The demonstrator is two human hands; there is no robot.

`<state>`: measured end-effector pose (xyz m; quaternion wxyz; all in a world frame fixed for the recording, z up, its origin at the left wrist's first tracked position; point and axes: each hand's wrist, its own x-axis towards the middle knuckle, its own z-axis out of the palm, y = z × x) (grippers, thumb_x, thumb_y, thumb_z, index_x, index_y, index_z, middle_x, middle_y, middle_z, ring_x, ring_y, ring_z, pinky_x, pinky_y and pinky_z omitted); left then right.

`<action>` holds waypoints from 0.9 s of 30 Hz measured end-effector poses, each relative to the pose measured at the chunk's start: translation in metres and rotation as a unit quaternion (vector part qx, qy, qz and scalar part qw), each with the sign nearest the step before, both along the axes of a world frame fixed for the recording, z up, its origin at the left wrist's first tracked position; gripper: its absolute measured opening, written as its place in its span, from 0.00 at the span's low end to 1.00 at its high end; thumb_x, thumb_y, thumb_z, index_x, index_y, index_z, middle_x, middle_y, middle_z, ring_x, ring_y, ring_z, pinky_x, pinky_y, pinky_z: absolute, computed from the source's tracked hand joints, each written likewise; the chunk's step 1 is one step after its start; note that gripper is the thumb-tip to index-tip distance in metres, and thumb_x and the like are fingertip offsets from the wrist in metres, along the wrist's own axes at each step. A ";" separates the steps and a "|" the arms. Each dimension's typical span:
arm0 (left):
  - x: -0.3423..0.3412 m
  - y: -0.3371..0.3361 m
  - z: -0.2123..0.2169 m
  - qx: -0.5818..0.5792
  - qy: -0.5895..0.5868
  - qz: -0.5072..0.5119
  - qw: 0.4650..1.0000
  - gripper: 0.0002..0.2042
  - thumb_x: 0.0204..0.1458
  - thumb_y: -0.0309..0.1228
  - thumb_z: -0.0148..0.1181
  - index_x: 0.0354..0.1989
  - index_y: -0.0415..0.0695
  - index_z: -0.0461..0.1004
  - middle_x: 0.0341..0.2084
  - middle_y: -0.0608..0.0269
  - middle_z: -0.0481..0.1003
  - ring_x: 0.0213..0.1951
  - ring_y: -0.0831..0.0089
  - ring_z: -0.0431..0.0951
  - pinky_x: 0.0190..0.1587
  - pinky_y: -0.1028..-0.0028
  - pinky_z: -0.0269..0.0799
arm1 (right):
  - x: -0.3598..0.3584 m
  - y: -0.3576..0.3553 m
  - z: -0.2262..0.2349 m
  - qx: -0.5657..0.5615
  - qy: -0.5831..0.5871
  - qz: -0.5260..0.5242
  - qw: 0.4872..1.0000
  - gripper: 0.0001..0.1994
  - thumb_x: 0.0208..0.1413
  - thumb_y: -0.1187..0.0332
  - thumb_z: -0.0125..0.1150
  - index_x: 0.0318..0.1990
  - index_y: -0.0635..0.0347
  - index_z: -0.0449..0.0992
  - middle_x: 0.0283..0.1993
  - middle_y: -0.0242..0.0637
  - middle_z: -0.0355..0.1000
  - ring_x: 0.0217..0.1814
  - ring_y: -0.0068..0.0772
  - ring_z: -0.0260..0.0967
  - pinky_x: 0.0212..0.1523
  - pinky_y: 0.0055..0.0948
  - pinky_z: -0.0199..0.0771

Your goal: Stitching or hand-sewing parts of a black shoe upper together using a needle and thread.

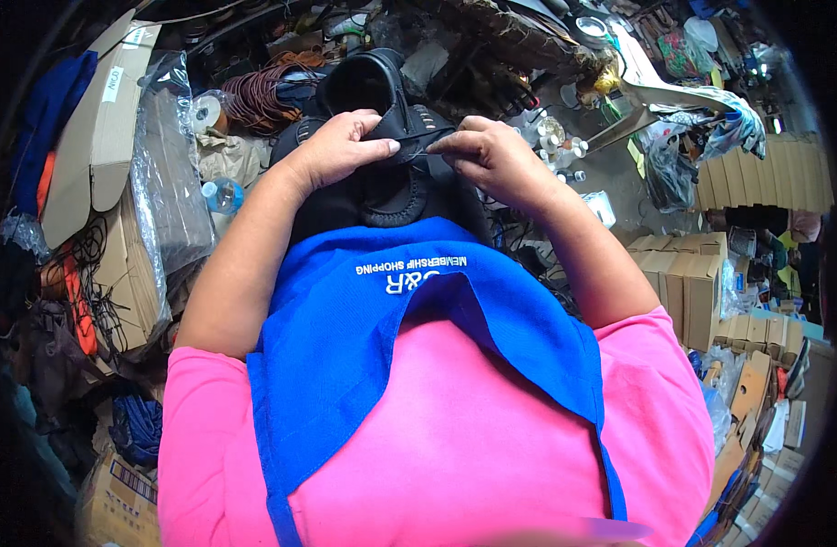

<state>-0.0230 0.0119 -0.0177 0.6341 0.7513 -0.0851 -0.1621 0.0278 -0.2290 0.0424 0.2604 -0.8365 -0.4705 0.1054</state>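
Observation:
A black shoe (393, 199) rests on my lap, with its round collar pointing away from me. Stitching shows along a rounded edge nearest the blue apron (336, 260). My left hand (338, 150) is closed on the shoe's side, its thumb pressed against the upper. Across from it, my right hand (493, 157) pinches a thin dark strand (422, 135) that runs over the shoe toward the left thumb. I cannot make out whether the strand is thread or lace. Both hands hide part of the shoe's middle.
To the left lie a coil of brown cord (263, 96), a thread spool (207, 114), a plastic bottle (223, 195) and large cardboard sheets (99, 118). Small bottles (557, 146) stand beyond my right hand. Cardboard boxes (687, 273) are stacked at the right.

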 end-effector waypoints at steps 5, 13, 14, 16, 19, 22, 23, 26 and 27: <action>0.002 0.002 0.001 0.020 -0.012 -0.011 1.000 0.14 0.51 0.34 0.59 0.41 0.37 0.73 0.34 0.71 0.69 0.40 0.82 0.67 0.46 0.79 0.63 | 0.002 0.006 0.008 -0.036 -0.030 0.009 0.999 0.15 0.42 0.76 0.58 0.40 0.54 0.79 0.32 0.40 0.69 0.35 0.41 0.70 0.35 0.34 0.70; 0.007 0.007 0.028 0.203 -0.159 -0.098 0.961 0.18 0.43 0.29 0.61 0.44 0.37 0.72 0.37 0.62 0.71 0.43 0.71 0.69 0.50 0.74 0.63 | 0.002 0.023 0.034 -0.139 -0.186 0.062 0.971 0.10 0.44 0.68 0.56 0.34 0.52 0.80 0.30 0.37 0.70 0.37 0.42 0.71 0.39 0.40 0.69; 0.009 0.006 0.031 0.204 -0.161 -0.096 0.961 0.18 0.43 0.29 0.61 0.44 0.37 0.72 0.37 0.62 0.71 0.43 0.71 0.69 0.50 0.74 0.63 | 0.003 0.025 0.038 -0.170 -0.186 0.076 0.965 0.10 0.43 0.68 0.57 0.34 0.52 0.80 0.31 0.37 0.70 0.38 0.42 0.71 0.40 0.39 0.70; 0.016 0.003 0.035 0.178 -0.086 -0.094 0.976 0.17 0.43 0.28 0.62 0.44 0.37 0.72 0.37 0.62 0.71 0.43 0.71 0.70 0.50 0.74 0.63 | 0.013 0.027 0.037 -0.155 -0.156 0.093 0.971 0.10 0.43 0.71 0.58 0.36 0.54 0.80 0.30 0.38 0.69 0.36 0.42 0.70 0.38 0.38 0.70; 0.027 -0.003 0.042 0.108 0.010 -0.110 0.988 0.18 0.43 0.26 0.62 0.45 0.37 0.72 0.41 0.62 0.73 0.44 0.76 0.70 0.50 0.75 0.63 | 0.033 0.019 0.029 -0.133 -0.063 0.105 0.984 0.12 0.44 0.74 0.59 0.38 0.56 0.80 0.29 0.39 0.67 0.33 0.40 0.70 0.36 0.35 0.71; 0.036 0.000 0.040 0.095 0.023 -0.147 0.984 0.18 0.42 0.25 0.61 0.45 0.36 0.72 0.39 0.63 0.75 0.41 0.78 0.71 0.47 0.76 0.65 | 0.040 0.015 0.029 -0.140 0.050 0.083 0.985 0.13 0.46 0.76 0.59 0.41 0.55 0.80 0.30 0.37 0.65 0.33 0.33 0.69 0.37 0.30 0.71; 0.038 0.002 0.041 0.113 0.003 -0.178 0.978 0.18 0.41 0.24 0.61 0.44 0.36 0.73 0.37 0.64 0.76 0.39 0.80 0.72 0.45 0.77 0.66 | 0.044 0.013 0.024 -0.131 0.061 0.076 0.987 0.13 0.46 0.76 0.59 0.41 0.54 0.80 0.30 0.35 0.65 0.33 0.31 0.68 0.37 0.28 0.70; 0.044 -0.006 0.041 0.178 -0.048 -0.164 0.969 0.15 0.41 0.25 0.61 0.41 0.36 0.75 0.29 0.67 0.77 0.33 0.82 0.72 0.41 0.78 0.67 | 0.052 0.009 0.016 -0.122 0.094 0.064 0.986 0.13 0.46 0.77 0.58 0.40 0.54 0.80 0.30 0.33 0.64 0.34 0.28 0.66 0.38 0.26 0.69; 0.044 -0.009 0.038 0.170 -0.054 -0.138 0.974 0.12 0.41 0.25 0.61 0.37 0.37 0.77 0.24 0.69 0.77 0.30 0.83 0.71 0.39 0.78 0.67 | 0.053 0.009 0.014 -0.122 0.115 0.057 0.984 0.13 0.47 0.78 0.58 0.40 0.54 0.80 0.30 0.32 0.64 0.35 0.27 0.66 0.38 0.25 0.69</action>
